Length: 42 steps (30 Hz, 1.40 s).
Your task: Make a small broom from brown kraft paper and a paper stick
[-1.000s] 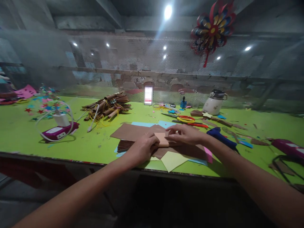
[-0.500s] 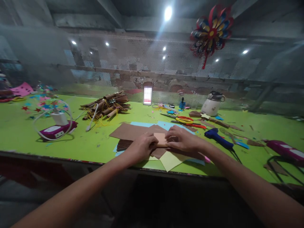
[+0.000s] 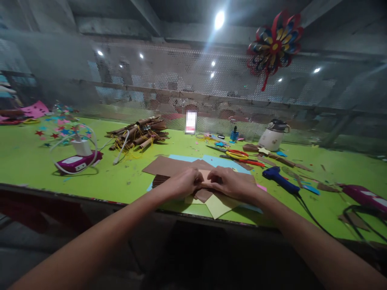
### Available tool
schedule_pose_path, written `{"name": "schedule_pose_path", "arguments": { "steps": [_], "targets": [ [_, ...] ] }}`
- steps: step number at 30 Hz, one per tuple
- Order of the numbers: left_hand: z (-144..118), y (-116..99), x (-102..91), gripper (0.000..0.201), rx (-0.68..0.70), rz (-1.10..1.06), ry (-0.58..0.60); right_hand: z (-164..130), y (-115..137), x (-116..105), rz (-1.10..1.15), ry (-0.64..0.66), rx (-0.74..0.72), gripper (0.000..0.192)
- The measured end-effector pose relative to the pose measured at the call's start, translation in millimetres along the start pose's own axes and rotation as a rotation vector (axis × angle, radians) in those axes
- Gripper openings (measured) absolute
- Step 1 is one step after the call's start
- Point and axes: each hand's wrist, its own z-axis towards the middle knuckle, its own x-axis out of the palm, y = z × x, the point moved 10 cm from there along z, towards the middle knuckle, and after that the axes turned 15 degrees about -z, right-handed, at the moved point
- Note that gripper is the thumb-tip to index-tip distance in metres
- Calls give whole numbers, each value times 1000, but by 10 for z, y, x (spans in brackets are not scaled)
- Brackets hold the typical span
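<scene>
Left hand (image 3: 180, 184) and right hand (image 3: 230, 183) both pinch tan paper piece (image 3: 206, 176) (fold half hidden); uneven pressure could skew the crease, shift brown sheets (image 3: 172, 166).

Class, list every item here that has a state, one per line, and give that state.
Left hand: closed on the tan paper piece.
Right hand: closed on the same piece.
Tan paper piece: pinched between both hands above the brown sheets.
Scissors: lying flat, untouched.
Glue gun: lying down, cord attached.
Paper rolls: piled.

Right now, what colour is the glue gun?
Blue, with a black cord; the glue gun shows in the head view.
</scene>
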Motion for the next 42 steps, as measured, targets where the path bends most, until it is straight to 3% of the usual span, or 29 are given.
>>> {"name": "schedule_pose_path", "arguments": {
  "steps": [3,8,14,23,30,34,39,42],
  "targets": [
    [-13,-62,-8,36,24,47,4,-16,-20,-38,-65,-54,5,45],
    [-20,-87,12,40,22,102,33,6,-32,26,35,21,-39,42],
    [-34,-48,-22,29,19,96,-19,25,-91,85,154,93,7,41],
    [-43,-58,31,31,58,155,3,20,-39,113,21,55,-68,30],
    [-61,-66,-11,20,122,97,-69,50,-38,143,37,132,-20,33],
    [-72,-110,-13,24,169,76,-84,52,-19,105,2,147,23,30],
    [-44,-127,35,28,191,127,-47,28,-40,89,-2,120,70,25],
    [-35,-140,58,29,215,155,-32,8,-89,74,-79,17,76,25]
  ]
}}
